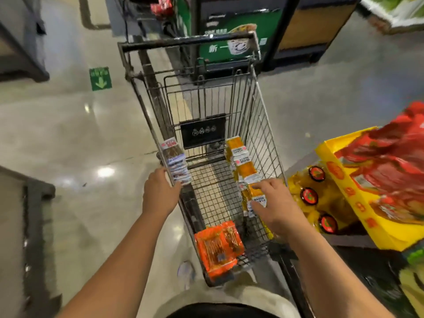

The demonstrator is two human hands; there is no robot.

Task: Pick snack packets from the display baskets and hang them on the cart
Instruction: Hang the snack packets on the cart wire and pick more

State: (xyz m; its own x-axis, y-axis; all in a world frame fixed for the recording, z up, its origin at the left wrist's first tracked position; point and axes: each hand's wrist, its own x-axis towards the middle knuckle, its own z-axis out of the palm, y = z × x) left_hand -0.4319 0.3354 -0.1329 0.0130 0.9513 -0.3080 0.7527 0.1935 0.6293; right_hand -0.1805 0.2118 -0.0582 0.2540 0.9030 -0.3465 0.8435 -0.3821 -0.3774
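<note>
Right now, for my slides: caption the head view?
Left hand touches brown packets, right hand grips yellow packets, on cart walls.

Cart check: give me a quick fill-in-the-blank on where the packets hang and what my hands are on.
1. The yellow packets hang along the cart on its ____ side.
2. The left hand is at the brown packets, on the cart's ____ side.
3. The packets at the near end are ____.
4. The right hand holds a packet from the ____ row.
Missing words: right; left; orange; yellow.
</note>
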